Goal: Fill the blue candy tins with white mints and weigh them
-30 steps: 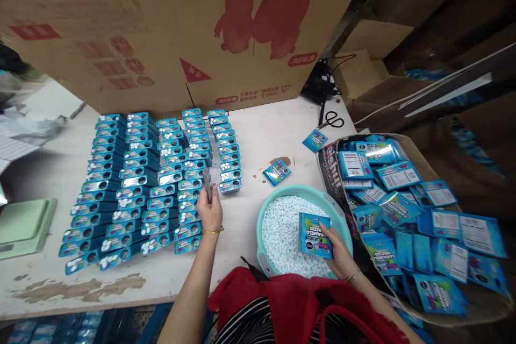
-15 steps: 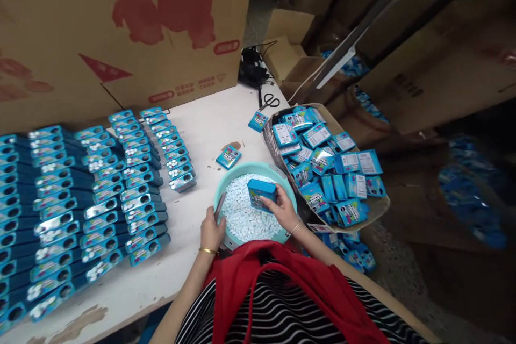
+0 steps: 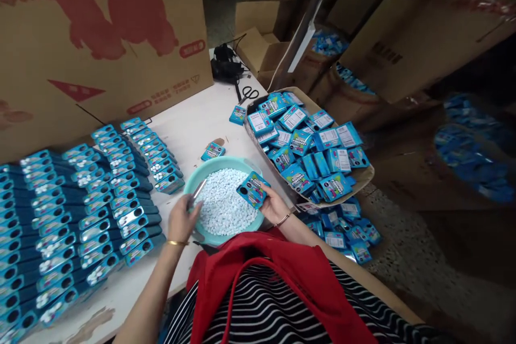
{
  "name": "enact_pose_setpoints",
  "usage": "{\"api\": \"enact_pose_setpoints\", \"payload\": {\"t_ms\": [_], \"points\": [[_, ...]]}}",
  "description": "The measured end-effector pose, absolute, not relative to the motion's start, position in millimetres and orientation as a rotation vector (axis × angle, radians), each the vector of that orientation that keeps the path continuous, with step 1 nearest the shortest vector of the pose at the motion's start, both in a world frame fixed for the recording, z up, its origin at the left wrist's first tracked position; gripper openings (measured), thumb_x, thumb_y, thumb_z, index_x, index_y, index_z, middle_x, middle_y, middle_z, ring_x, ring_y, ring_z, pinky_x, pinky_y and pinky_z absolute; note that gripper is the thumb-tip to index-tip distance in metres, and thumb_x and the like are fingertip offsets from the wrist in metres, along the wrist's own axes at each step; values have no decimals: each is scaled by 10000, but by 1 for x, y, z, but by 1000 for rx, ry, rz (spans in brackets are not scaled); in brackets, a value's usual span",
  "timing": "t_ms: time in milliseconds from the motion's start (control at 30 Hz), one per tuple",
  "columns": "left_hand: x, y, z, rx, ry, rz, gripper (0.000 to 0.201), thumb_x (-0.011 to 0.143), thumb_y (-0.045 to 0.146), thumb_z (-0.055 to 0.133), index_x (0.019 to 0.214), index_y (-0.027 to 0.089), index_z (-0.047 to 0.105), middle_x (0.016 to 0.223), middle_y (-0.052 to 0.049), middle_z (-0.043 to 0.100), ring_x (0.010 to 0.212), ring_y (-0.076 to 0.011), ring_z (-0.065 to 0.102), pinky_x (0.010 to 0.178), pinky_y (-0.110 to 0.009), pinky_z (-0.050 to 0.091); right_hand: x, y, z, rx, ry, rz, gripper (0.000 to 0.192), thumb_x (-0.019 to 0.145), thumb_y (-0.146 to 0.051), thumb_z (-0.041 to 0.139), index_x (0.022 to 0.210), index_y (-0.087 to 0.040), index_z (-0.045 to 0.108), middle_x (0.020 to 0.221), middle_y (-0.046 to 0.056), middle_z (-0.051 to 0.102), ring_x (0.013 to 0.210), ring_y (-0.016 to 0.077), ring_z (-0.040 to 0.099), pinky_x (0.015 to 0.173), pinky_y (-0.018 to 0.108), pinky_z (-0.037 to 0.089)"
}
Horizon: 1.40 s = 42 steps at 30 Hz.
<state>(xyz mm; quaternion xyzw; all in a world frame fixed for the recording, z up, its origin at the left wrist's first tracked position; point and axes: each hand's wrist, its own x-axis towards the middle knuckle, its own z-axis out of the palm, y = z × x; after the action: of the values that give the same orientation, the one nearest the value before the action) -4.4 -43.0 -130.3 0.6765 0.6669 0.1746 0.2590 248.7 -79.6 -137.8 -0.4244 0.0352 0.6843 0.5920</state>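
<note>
My right hand [image 3: 274, 206] is closed on the lower right edge of a small blue candy box [image 3: 253, 190], which tilts over the right part of a round turquoise basin [image 3: 230, 160]. A dark round spot shows near the box's left end. Small white candies [image 3: 226, 205] fill much of the basin. At the basin's left rim, my left hand [image 3: 182, 219] grips a thin metallic strip-like tool [image 3: 199, 188], whose exact kind I cannot make out. Just behind the basin lies another blue candy box [image 3: 213, 151].
Rows of blue boxes [image 3: 133, 215] stand on the white table [image 3: 189, 113] at left, several with white candies on top. A carton [image 3: 296, 206] heaped with blue boxes borders the basin at right. Scissors [image 3: 249, 94] lie farther back, before a large cardboard box [image 3: 161, 75].
The candy box in my right hand has turned from standing upright to tilted, its printed broad face now upward. My left hand still holds the thin tool at the rim. The camera view has shifted.
</note>
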Motion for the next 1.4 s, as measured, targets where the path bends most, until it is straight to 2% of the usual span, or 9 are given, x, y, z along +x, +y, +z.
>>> {"api": "enact_pose_setpoints", "payload": {"t_ms": [133,233,333,400,500,600,700,833,1400], "points": [[67,-70,-119,1283,1437,633,546,768,559,578,1154,179,506,714,16,597,524,-100,484,531,-229,405,231,-87,-136,-1049,-75,1504,419,674,-308,775,1013,-242,536,926,-4,708,849,202,682,775,402,571],[91,-71,-115,1227,1344,755,586,725,479,665,1208,201,484,892,-14,631,697,-115,561,652,-235,460,239,-95,-134,-1338,-495,1307,634,627,-406,804,1147,-243,481,1060,44,652,1012,235,629,915,451,508],[87,-63,-113,1461,1185,597,547,707,401,702,1189,206,533,1030,-29,636,920,-168,581,839,-287,461,265,-99,-130,-1481,-1169,1100,906,510,-447,860,1281,-220,442,1258,115,542,1264,302,443,1093,489,326],[81,-59,-113,1568,1013,414,521,715,385,702,1181,204,554,1046,-30,643,954,-187,585,875,-307,452,279,-100,-130,-1406,-1537,1209,846,539,-463,843,1264,-207,492,1229,120,558,1231,317,461,1077,499,327],[65,-53,-113,1605,990,305,491,779,430,624,1194,191,515,969,-33,645,849,-169,600,786,-297,472,286,-101,-136,-1291,-1635,1463,541,674,-465,758,1109,-187,598,1061,84,627,1042,270,569,954,447,438],[28,-42,-107,1822,1283,184,319,877,411,456,1094,183,504,901,-40,619,792,-164,584,730,-294,457,288,-104,-149,-1356,-1204,1546,461,711,-470,728,1062,-199,603,1018,45,652,957,224,603,880,378,482],[-14,-35,-98,2079,1373,-337,178,897,329,424,941,192,531,895,-57,622,816,-192,595,719,-303,436,296,-107,-164,-1317,-655,1620,434,740,-485,700,1084,-241,596,1020,14,688,903,200,645,822,347,518],[-20,-48,-105,2127,1309,-829,136,878,186,443,978,176,535,1016,-107,631,888,-223,624,735,-318,440,307,-103,-181,-1188,-284,1651,396,723,-457,727,1037,-234,632,975,16,727,908,208,677,802,341,548],[109,-26,-221,2132,1424,-162,263,903,187,408,1151,136,479,1115,-147,599,1020,-218,596,892,-341,451,294,-105,-188,-1120,15,1556,369,727,-463,707,1014,-240,637,983,-3,737,948,205,685,777,339,583]]}}
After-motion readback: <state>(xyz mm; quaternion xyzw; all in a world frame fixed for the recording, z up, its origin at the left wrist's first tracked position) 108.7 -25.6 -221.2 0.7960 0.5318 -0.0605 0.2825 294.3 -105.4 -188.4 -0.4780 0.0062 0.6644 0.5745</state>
